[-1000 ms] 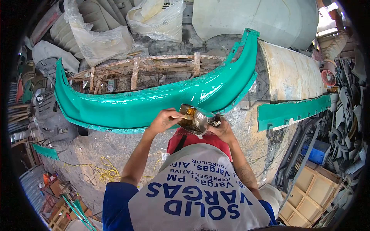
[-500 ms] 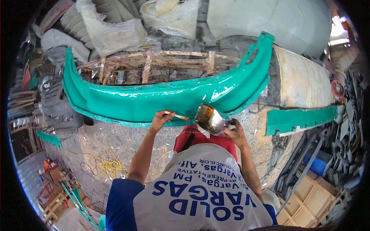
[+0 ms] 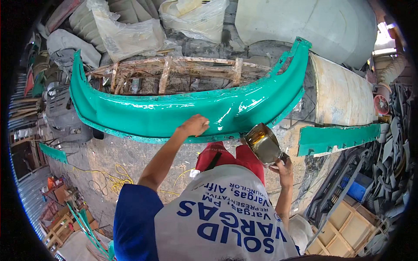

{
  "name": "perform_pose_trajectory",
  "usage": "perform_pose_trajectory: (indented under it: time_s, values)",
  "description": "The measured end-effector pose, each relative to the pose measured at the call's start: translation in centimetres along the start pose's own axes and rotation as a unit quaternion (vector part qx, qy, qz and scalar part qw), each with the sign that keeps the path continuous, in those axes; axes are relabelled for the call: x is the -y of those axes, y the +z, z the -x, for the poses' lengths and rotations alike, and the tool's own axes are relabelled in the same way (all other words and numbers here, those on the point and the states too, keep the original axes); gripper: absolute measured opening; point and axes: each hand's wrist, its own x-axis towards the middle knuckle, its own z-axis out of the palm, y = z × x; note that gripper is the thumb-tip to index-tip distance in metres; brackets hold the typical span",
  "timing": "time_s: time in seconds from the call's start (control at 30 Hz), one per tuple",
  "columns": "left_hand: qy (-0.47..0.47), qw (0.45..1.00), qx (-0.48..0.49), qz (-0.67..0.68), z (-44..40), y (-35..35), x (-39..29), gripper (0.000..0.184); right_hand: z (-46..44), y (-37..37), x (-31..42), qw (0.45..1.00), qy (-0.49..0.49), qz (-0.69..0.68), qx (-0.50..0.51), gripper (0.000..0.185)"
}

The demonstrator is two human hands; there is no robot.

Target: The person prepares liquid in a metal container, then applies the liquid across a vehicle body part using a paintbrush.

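Observation:
A long, curved green mould (image 3: 174,115), bumper-shaped with a wet gloss, stretches across in front of me. My left hand (image 3: 194,125) is closed in a fist over its near face. The small paintbrush that showed in this hand a moment ago is now hidden by the fingers; whether the bristles touch the green surface I cannot tell. My right hand (image 3: 283,168) grips a metal can (image 3: 263,143) near its base, to the right of my legs. The can is tilted with its opening away from me, and amber liquid shows inside.
Behind the mould runs a wooden frame (image 3: 165,76). A flat green strip (image 3: 339,138) lies at the right, below a pale panel (image 3: 344,91). Yellow cord (image 3: 119,178) is coiled on the floor at left. Dark trim pieces (image 3: 331,191) are stacked at lower right.
My left hand has moved right and forward over the mould, and the brush has gone out of sight. The can in my right hand has shifted right and turned, showing more of its inside.

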Motion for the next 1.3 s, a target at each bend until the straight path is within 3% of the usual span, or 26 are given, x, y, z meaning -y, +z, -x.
perform_pose_trajectory:
  time_s: [0.1, 0.17, 0.3, 0.37, 0.4, 0.47, 0.53, 0.73, 0.87, 1.0, 1.1, 1.17, 1.3]
  values:
    - [-0.009, 0.999, 0.050, 0.017, -5.0, 3.0, -1.9, 0.028, 0.7, -0.7, -0.4, 1.000, 0.003, -0.006, -0.021, 0.053]
    - [0.070, 0.997, 0.013, 0.034, -7.5, 4.8, -2.9, 0.026, 1.3, -1.0, -0.7, 0.999, 0.006, -0.011, -0.033, 0.054]
    - [0.073, 0.993, 0.010, 0.090, -9.8, 5.8, -4.9, 0.024, 2.3, -1.2, -0.3, 0.998, 0.003, -0.020, -0.052, 0.053]
    - [0.092, 0.982, -0.070, 0.149, -9.5, 6.0, -5.1, 0.023, 2.6, -1.4, -0.3, 0.998, 0.004, -0.019, -0.056, 0.054]
    - [0.090, 0.983, -0.071, 0.147, -8.9, 6.0, -4.7, 0.023, 2.5, -1.6, -0.5, 0.998, 0.009, -0.036, -0.055, 0.055]
    - [-0.005, 0.969, -0.158, 0.190, -6.6, 6.2, -3.0, 0.023, 2.3, -1.9, -0.8, 0.997, 0.014, -0.055, -0.050, 0.057]
    - [-0.004, 0.954, -0.224, 0.199, -3.2, 6.0, -1.0, 0.021, 1.9, -2.1, -1.0, 0.997, 0.020, -0.057, -0.055, 0.057]
    - [-0.104, 0.944, -0.292, 0.114, 6.7, 3.1, 4.6, 0.016, 0.2, -2.6, 0.4, 0.999, 0.012, -0.045, -0.019, 0.060]
    - [-0.121, 0.935, -0.325, 0.075, 9.4, 0.3, 5.6, 0.016, -0.7, -2.6, 1.4, 1.000, -0.002, -0.021, 0.002, 0.059]
    - [-0.073, 0.924, -0.338, 0.163, 5.2, 1.5, 2.3, 0.016, -0.5, -2.7, 2.0, 1.000, -0.014, -0.025, -0.001, 0.053]
    - [-0.027, 0.915, -0.308, 0.257, -0.2, 5.6, -0.1, 0.017, 0.1, -3.1, 1.6, 0.999, 0.000, -0.050, -0.014, 0.058]
    - [-0.044, 0.898, -0.325, 0.293, -2.9, 7.7, -2.4, 0.017, 0.8, -3.3, 1.1, 0.998, -0.002, -0.049, -0.037, 0.061]
    - [-0.048, 0.920, -0.357, 0.156, -2.4, 10.0, 0.7, 0.019, 2.1, -3.5, 0.5, 0.996, 0.003, -0.069, -0.058, 0.066]
